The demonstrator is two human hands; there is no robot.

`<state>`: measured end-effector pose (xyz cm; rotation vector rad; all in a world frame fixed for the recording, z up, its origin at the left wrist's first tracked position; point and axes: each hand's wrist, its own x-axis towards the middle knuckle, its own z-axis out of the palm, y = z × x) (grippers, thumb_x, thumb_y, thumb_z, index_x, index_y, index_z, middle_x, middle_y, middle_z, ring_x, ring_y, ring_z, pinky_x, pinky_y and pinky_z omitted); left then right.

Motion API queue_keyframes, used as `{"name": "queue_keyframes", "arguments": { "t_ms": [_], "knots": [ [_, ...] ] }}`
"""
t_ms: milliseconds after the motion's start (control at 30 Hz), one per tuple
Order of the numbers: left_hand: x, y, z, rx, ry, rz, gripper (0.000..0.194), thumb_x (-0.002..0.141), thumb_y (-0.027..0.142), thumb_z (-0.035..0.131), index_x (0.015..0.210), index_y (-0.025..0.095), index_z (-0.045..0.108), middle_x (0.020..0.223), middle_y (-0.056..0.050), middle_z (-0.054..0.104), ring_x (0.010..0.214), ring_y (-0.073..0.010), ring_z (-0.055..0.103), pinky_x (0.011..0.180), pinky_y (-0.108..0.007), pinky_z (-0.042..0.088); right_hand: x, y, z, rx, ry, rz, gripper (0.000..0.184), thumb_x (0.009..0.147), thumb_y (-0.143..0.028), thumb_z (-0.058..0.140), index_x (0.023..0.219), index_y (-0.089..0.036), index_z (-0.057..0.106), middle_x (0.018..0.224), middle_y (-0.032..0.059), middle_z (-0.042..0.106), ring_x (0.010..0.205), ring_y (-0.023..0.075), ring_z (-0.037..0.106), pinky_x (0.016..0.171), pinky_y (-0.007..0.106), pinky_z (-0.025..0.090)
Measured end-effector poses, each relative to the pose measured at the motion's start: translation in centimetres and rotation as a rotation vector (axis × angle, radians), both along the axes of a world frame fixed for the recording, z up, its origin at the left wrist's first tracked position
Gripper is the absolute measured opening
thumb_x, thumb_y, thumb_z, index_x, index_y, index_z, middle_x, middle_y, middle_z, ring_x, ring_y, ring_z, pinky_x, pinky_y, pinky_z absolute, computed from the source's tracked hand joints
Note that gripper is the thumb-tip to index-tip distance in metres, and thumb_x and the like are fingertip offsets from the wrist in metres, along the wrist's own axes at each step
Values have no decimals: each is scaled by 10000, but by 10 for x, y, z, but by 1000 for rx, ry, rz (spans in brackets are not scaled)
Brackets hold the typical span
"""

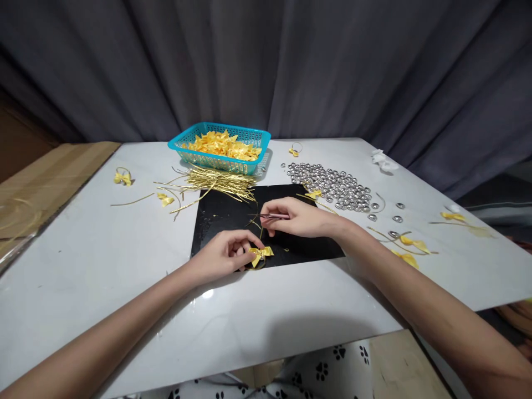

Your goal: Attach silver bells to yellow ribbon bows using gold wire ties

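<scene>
1. On the near edge of the black mat (305, 246), back from the middle of the desk's (311, 316) near edge: a yellow bow (266, 252), with a small shiny piece at its center.
2. At the bow's left side, left hand (224, 252) in a grip of thumb and index finger, pinching the bow against the mat.
3. Just beyond the bow, right hand (297, 216) above the mat, grip pressed together on a slim pointed tool (275, 216), tip toward the desk's left edge.
4. Between bow and right hand, a thin gold strand (261, 233); whether gripped too, cannot tell.
5. Past the mat's far left corner, a heap of gold wires (220, 182), with a loose bow (165, 199) to its left.
6. Behind the wires, near the desk's far edge, a teal basket (208, 161) of yellow bows (220, 145).
7. Beyond the mat's far right corner, a spread of silver beads (332, 185).
8. Toward the desk's left edge, a bow on a wire loop (123, 177); near the far right corner, crumpled white tissue (384, 160).
9. Behind the far edge, a gray curtain (233, 66).
</scene>
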<state>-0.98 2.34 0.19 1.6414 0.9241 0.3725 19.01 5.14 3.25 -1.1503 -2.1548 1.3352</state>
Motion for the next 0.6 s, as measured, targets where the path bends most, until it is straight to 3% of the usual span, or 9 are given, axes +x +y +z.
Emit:
{"name": "queue_keyframes", "arguments": {
  "t_ms": [100,200,367,500,600],
  "knots": [
    [-1,2,-2,-59,-18,13,219,754,298,592,874,119,634,544,52,453,478,-76,401,464,-203,323,0,1,2,-25,-18,31,138,789,-277,548,737,-156,509,627,-2,580,625,122,541,638,247,418],
    [-1,3,-6,-20,2,36,244,756,347,606,822,117,655,558,35,475,462,-73,397,429,-198,304,0,0,5,-41,-38,81,128,794,-259,542,730,-152,513,609,-9,567,604,110,527,628,238,408],
    [-1,5,-7,143,-55,48,211,733,323,640,735,118,691,964,-73,579,515,-42,427,436,-196,347,-1,2,5,-41,-69,106,127,807,-244,524,721,-152,507,593,-15,561,586,103,510,607,230,391],
    [-3,5,-7,67,-82,-14,220,776,322,609,808,129,710,944,-79,651,533,-60,468,442,-190,354,-3,5,-1,-55,-48,70,135,804,-250,540,722,-149,502,593,-25,534,582,95,490,608,227,386],
    [-3,5,-5,12,-86,-3,220,785,298,594,874,128,701,957,-76,659,538,-62,481,450,-188,365,-1,3,-2,-27,18,-88,166,814,-299,551,877,-148,520,599,-53,461,545,82,422,538,207,340]
  ]
}}
